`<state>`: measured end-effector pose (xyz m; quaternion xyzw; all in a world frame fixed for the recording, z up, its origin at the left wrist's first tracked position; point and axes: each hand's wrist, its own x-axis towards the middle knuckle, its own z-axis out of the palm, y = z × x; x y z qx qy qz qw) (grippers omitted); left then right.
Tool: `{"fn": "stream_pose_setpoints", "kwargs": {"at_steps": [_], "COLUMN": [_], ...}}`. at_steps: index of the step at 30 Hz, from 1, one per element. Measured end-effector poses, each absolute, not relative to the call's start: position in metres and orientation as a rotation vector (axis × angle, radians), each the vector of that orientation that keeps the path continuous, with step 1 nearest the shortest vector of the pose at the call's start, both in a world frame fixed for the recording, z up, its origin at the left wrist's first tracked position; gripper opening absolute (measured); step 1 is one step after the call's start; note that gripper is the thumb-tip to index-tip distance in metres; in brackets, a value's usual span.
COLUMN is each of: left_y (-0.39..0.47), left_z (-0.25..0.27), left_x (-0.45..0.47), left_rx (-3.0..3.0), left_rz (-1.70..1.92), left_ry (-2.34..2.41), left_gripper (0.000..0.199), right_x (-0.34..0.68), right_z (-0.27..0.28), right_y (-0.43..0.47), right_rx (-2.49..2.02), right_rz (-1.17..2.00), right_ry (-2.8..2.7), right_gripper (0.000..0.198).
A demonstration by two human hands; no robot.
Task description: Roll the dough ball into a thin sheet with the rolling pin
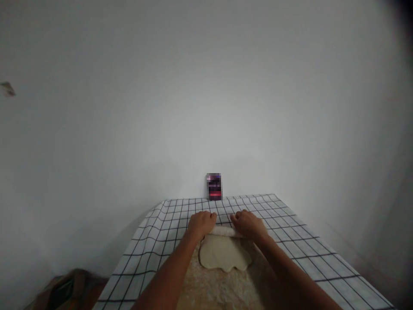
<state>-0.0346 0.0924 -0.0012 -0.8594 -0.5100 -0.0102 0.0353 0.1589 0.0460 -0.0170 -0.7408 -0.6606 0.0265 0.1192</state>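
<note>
A flattened sheet of pale dough (224,254) with a wavy near edge lies on a floured wooden board (216,290). Across the far edge of the dough runs a pale rolling pin (224,231); I cannot tell whether some dough is wrapped round it. My left hand (202,224) is closed over the pin's left end, and my right hand (248,223) is closed over its right end. Both hands hide the ends of the pin. My forearms reach in from the bottom on either side of the dough.
A white tablecloth with black grid lines (145,254) covers the table under the board. At the table's far edge a small dark, blurred-out object (214,187) stands against the white wall (206,94). Something dark and brown (69,286) sits low at the left.
</note>
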Motion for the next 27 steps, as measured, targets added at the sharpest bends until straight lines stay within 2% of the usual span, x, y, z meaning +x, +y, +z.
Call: {"fn": "stream_pose_setpoints", "kwargs": {"at_steps": [7,13,17,23,27], "left_y": [0.070,0.036,0.012,-0.025,-0.028], "left_z": [-0.012,-0.029,-0.041,-0.046,-0.040], "left_x": [-0.047,-0.063,-0.075,-0.095,-0.096], "left_rx": [-2.599,-2.611,-2.580,-2.670,-2.752], "left_rz": [-0.262,-0.540,-0.795,-0.692,-0.670], "left_ry": [-1.541,-1.348,-1.111,-1.007,-1.025], "left_gripper": [0.039,0.034,0.037,0.046,0.047], "right_x": [0.152,0.142,0.132,0.127,0.129], "right_z": [-0.021,-0.024,-0.039,-0.078,-0.074], "right_y": [0.013,-0.024,-0.042,-0.071,-0.072], "right_rx": [-2.030,-1.897,-1.912,-1.836,-1.836], "right_rz": [-0.168,-0.324,-0.282,-0.302,-0.248], "right_ry": [-2.185,-2.247,-2.079,-2.126,-2.088], "right_gripper": [0.027,0.033,0.040,0.044,0.050]}}
